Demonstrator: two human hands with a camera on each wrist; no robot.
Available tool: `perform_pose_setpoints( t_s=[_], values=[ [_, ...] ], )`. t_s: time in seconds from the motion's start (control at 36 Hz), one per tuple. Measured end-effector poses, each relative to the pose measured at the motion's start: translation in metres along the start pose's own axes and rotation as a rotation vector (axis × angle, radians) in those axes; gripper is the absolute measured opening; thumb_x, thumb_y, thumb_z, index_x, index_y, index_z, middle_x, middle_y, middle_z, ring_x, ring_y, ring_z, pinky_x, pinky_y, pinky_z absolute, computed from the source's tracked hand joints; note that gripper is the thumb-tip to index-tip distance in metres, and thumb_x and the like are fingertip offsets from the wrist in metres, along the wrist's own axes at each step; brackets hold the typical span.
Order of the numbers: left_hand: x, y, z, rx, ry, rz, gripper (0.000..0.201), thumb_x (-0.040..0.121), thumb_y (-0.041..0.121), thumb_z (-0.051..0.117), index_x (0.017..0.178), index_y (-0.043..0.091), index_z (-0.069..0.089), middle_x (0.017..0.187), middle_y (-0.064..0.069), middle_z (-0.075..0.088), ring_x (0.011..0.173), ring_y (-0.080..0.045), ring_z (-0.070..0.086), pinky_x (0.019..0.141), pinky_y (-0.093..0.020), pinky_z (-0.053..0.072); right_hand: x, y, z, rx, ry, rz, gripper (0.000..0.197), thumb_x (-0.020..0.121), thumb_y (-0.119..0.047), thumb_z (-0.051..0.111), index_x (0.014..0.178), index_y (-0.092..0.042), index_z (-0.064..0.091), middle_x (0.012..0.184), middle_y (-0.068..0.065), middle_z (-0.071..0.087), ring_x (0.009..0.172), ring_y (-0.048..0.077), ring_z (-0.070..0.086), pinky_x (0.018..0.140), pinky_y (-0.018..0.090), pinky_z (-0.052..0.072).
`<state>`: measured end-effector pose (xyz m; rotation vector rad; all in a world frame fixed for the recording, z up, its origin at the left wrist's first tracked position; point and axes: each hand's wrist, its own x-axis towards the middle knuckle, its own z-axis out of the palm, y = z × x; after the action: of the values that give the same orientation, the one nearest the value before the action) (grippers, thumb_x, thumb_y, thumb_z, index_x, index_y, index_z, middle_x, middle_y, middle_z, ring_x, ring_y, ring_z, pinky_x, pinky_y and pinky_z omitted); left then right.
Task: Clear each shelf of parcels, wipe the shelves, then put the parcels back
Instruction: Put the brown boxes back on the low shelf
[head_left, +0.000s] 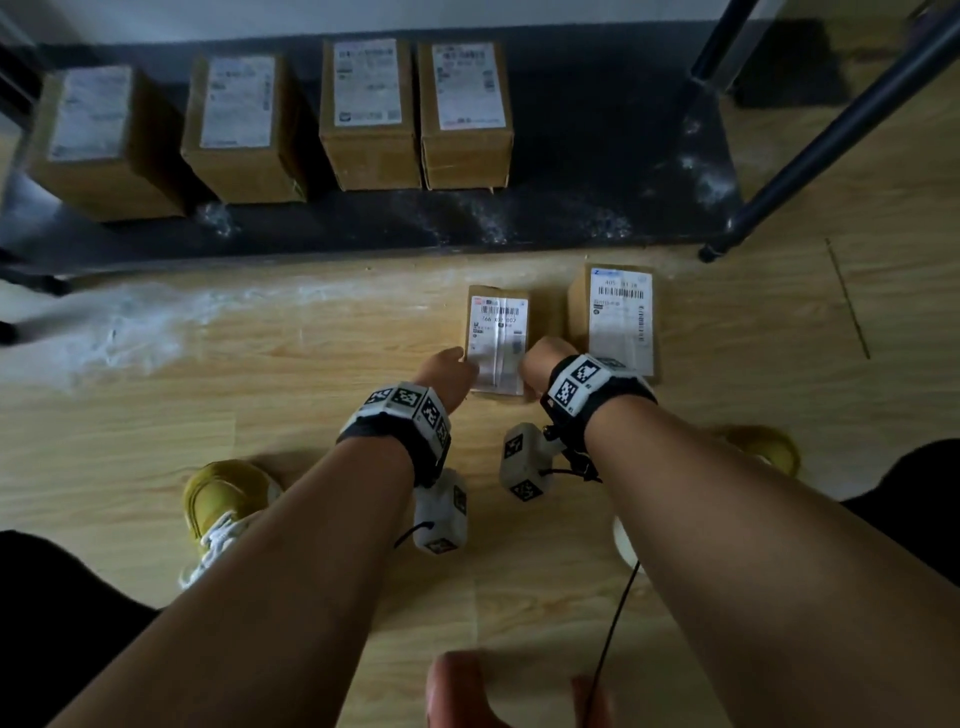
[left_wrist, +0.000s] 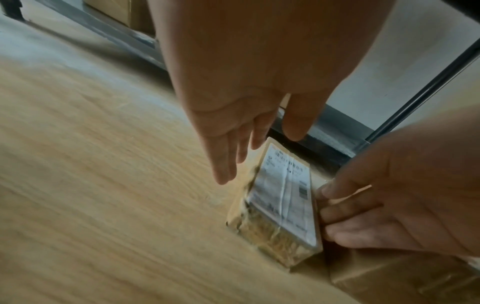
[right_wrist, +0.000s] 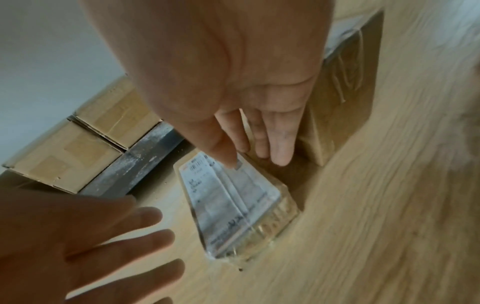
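Your small parcel (head_left: 497, 343) lies flat on the wooden floor (head_left: 311, 374) just in front of the dark shelf (head_left: 597, 208), its long axis running from you toward the shelf, the white label facing up with the barcode at the far end. It is a cardboard box wrapped in glossy tape. Your left hand (head_left: 448, 375) sits at its left side, fingers straight and apart, not yet closed on it. Your right hand (head_left: 546, 364) has fingers pressed along its right side, thumb on the label. A larger parcel (head_left: 618, 322) lies just right of it, parallel. Four cardboard boxes (head_left: 363, 114) stand on the dusty shelf.
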<state>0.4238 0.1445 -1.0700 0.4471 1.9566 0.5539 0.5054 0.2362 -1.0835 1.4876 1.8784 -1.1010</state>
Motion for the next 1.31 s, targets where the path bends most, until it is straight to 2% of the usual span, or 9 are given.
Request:
perform_pose_setpoints(
  t_s=[0.08,0.39,0.44,0.56,0.67,0.78,1.0,1.14,1.31],
  values=[
    [0.0,0.004,-0.006,-0.022,0.021,0.006,0.048,0.1,0.019,0.043,0.144,0.006,0.033,0.145,-0.016,0.041,0.13,-0.032,0.043,0.107,-0.039,0.038,-0.001,-0.006,-0.008,-0.017,0.072,0.01,0.022,0.102,-0.016,0.038,0.098,-0.004,0.056,0.095,0.011,0.056,0.084,0.023,0.056,0.076,0.027,0.045],
    [0.012,0.069,-0.067,0.158,0.322,0.223,0.038,0.099,0.021,0.04,0.13,0.002,0.05,0.129,-0.017,0.055,0.118,-0.033,0.052,0.094,-0.035,0.041,0.017,-0.068,-0.079,0.123,0.355,-0.234,0.02,0.092,-0.018,0.052,0.073,-0.019,0.046,0.087,0.005,0.05,0.084,0.023,0.052,0.056,0.024,0.034],
    [0.017,0.078,-0.073,0.215,0.368,0.238,0.04,0.099,0.022,0.039,0.132,0.003,0.047,0.131,-0.017,0.054,0.119,-0.032,0.051,0.092,-0.034,0.041,0.017,-0.08,-0.091,0.163,0.386,-0.265,0.008,0.092,-0.021,0.052,0.09,-0.016,0.057,0.094,0.006,0.056,0.092,0.025,0.057,0.06,0.023,0.037],
    [0.03,0.091,-0.085,0.182,0.39,0.237,0.043,0.098,0.019,0.038,0.14,0.009,0.041,0.138,-0.013,0.049,0.113,-0.026,0.053,0.079,-0.028,0.039,0.02,-0.1,-0.11,0.213,0.434,-0.307,0.035,0.095,-0.026,0.051,0.127,-0.011,0.055,0.125,0.008,0.059,0.111,0.026,0.057,0.077,0.025,0.038],
    [0.043,0.102,-0.094,0.104,0.415,0.272,0.043,0.097,0.014,0.038,0.141,0.011,0.04,0.135,-0.015,0.052,0.119,-0.031,0.052,0.091,-0.035,0.043,0.032,-0.114,-0.12,0.235,0.453,-0.308,0.042,0.095,-0.026,0.054,0.134,-0.012,0.049,0.132,0.006,0.056,0.116,0.023,0.056,0.081,0.024,0.039],
    [0.059,0.113,-0.105,0.038,0.396,0.275,0.053,0.096,0.009,0.037,0.148,0.02,0.03,0.14,-0.011,0.047,0.115,-0.027,0.054,0.078,-0.028,0.045,0.043,-0.123,-0.13,0.255,0.446,-0.29,0.05,0.096,-0.028,0.055,0.141,-0.013,0.04,0.139,0.004,0.051,0.122,0.022,0.053,0.079,0.022,0.035],
    [0.084,0.13,-0.113,0.041,0.345,0.244,0.056,0.096,0.007,0.037,0.15,0.019,0.024,0.144,-0.012,0.043,0.121,-0.031,0.052,0.086,-0.033,0.046,0.07,-0.147,-0.139,0.298,0.425,-0.269,0.052,0.097,-0.027,0.051,0.144,-0.01,0.036,0.139,0.008,0.05,0.122,0.026,0.053,0.085,0.028,0.041],
    [0.088,0.129,-0.114,0.216,0.428,0.27,0.036,0.098,0.012,0.038,0.132,0.003,0.044,0.129,-0.016,0.054,0.117,-0.032,0.052,0.09,-0.033,0.041,0.075,-0.145,-0.143,0.303,0.429,-0.238,0.037,0.095,-0.028,0.052,0.127,-0.01,0.051,0.116,0.006,0.06,0.105,0.025,0.061,0.076,0.031,0.046],
    [0.088,0.125,-0.116,0.158,0.389,0.247,0.032,0.095,0.018,0.042,0.121,0.007,0.059,0.116,-0.013,0.06,0.088,-0.023,0.051,0.069,-0.027,0.035,0.072,-0.137,-0.139,0.341,0.349,-0.178,0.039,0.093,-0.044,0.052,0.111,-0.011,0.061,0.104,0.008,0.063,0.092,0.026,0.064,0.087,0.039,0.055]
  ],
)
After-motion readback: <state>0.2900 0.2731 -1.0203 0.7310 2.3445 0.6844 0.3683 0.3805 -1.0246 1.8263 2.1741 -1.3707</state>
